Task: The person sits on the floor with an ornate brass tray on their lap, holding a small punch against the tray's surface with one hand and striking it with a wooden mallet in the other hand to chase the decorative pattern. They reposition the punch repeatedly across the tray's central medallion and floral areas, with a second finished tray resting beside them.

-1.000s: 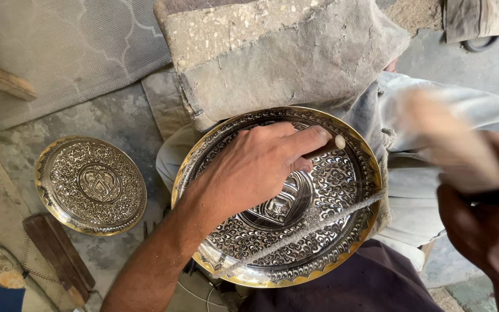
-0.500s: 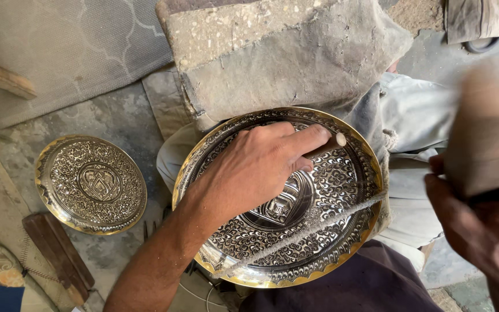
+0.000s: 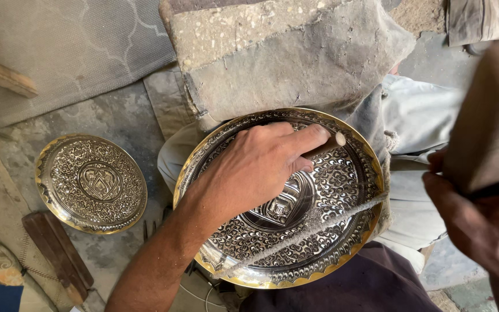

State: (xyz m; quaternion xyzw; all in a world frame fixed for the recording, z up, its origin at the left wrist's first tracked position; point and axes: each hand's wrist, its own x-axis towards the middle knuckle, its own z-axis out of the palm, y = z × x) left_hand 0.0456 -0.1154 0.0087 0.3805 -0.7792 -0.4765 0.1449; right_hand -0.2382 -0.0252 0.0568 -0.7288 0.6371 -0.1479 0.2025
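The left hand [image 3: 255,173] pinches a thin chisel [image 3: 326,145] against the large engraved plate [image 3: 330,231] resting on the lap; the right hand [image 3: 480,225] clenches a blurred mallet [image 3: 489,121] beside the plate's right rim; a smaller plate [image 3: 90,184] lies on the floor

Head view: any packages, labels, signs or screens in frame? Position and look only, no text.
None in view: no package, label, sign or screen.
What is there instead: a large engraved metal plate with a gold rim, on the lap.
A smaller engraved plate on the floor at left.
The left hand rests on the large plate, holding a thin tool.
The right hand grips a blurred wooden mallet.
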